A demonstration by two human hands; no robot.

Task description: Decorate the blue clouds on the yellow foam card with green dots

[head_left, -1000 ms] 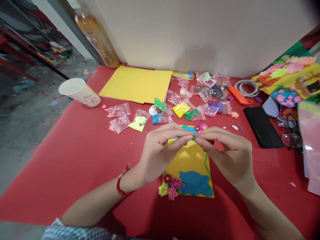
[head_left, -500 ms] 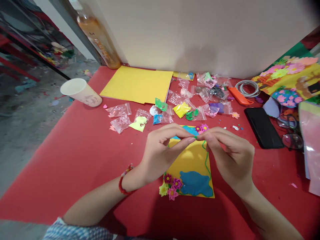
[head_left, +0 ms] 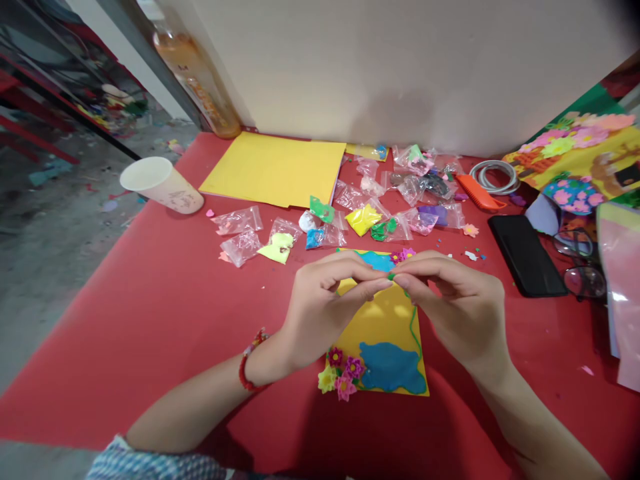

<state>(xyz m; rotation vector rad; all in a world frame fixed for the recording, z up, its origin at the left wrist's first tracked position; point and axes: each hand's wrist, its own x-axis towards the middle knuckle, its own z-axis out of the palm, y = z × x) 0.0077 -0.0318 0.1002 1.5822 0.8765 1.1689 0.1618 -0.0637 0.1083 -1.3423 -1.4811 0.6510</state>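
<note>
Left hand (head_left: 320,307) and right hand (head_left: 461,308) both pinch one small green bit (head_left: 391,276) above the yellow card (head_left: 383,323). The right thumb, drawn back a moment ago, is at it again, so both hands seem to be working it; fingers mostly hide its form.

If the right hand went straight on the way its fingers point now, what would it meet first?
Past the small green piece already at its fingertips, the right hand would most likely meet the left hand, fingertips first; any gap is hard to judge.
</note>
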